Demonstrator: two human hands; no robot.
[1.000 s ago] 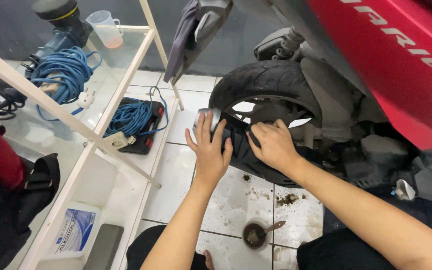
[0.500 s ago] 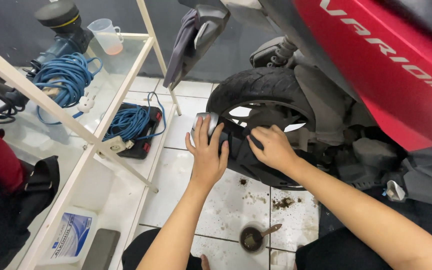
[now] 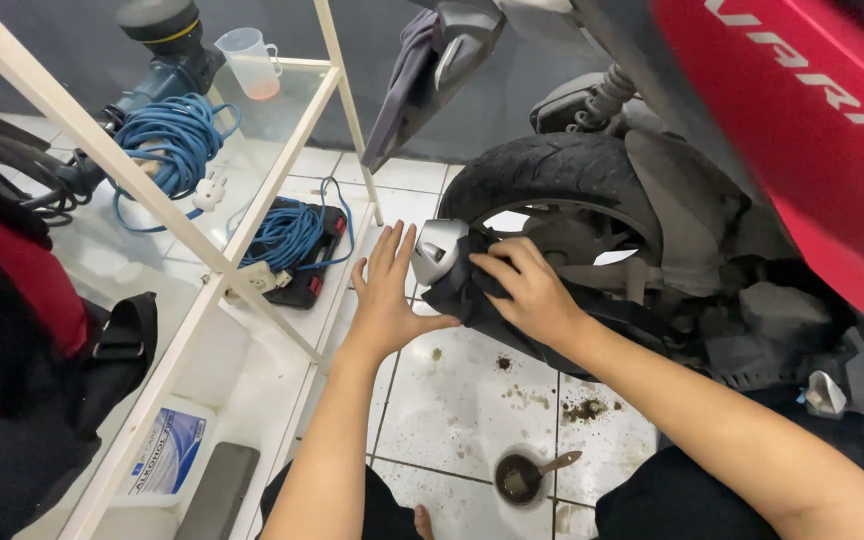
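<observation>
Down by the rear wheel (image 3: 562, 190) of a red scooter (image 3: 802, 120), both hands at work on the exhaust. Left hand (image 3: 387, 290) open, fingers (image 3: 384, 250) spread and pointing up, palm laid just beside the silver end cap (image 3: 439, 250) of the muffler, thumb reaching toward the dark cloth (image 3: 462, 295). Right hand (image 3: 527, 290) flat on top of that cloth, fingers curled over it and pressing it against the muffler body; hard to tell whether pinching or only pressing. Cloth wrapped around the front part of the muffler, directly behind the silver cap, in front of the tyre.

Below the hands, white floor tiles (image 3: 452, 400) with dark crumbs and specks of dirt. Nearer the knees, a small round cup of dark liquid (image 3: 519, 480) with a handle sticking out to the right.

Off to the left, a white-framed glass shelf (image 3: 202, 260). On its upper level, a coiled blue cable (image 3: 177, 140), a dark machine with a round cap (image 3: 162, 40) and a clear measuring jug (image 3: 248, 62). Lower down, a second blue cable on a black reel (image 3: 297, 240) with a white plug block. Near the bottom, a white bottle with a blue label (image 3: 162, 455) lying flat. Grey cloth (image 3: 402, 85) hanging from the scooter's tail above.
</observation>
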